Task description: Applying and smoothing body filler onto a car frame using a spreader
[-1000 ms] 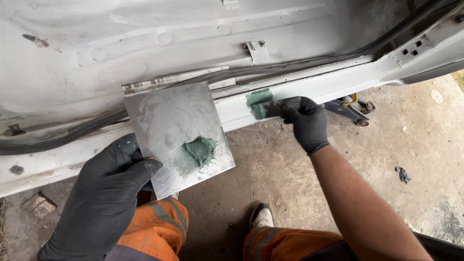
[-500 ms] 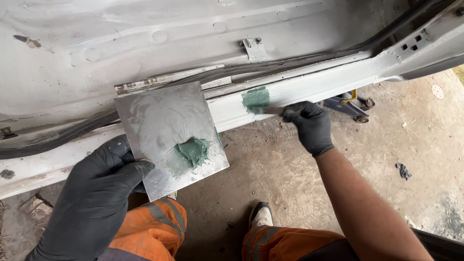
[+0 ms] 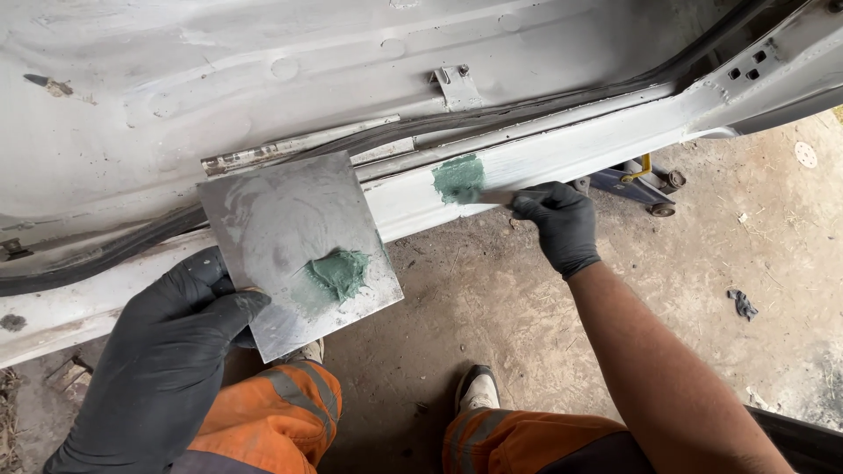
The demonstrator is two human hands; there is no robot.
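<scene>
Your left hand [image 3: 167,351] pinches the stiff, light metal mixing plate [image 3: 294,250] by its lower-left corner, soft green filler [image 3: 338,272] clinging on it, while your right hand [image 3: 558,224] closes around the spreader [image 3: 492,197] on the sill's sticky green patch [image 3: 458,178].

The right hand [image 3: 560,224] has slid its spreader [image 3: 493,197] rightward along the sill [image 3: 597,149], leaving the green patch [image 3: 458,177] uncovered left of it; the plate [image 3: 294,250] has tilted slightly.

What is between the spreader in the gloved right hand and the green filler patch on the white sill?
Nothing visible. The right hand holds the spreader with its edge against the green filler patch on the white sill.
</scene>
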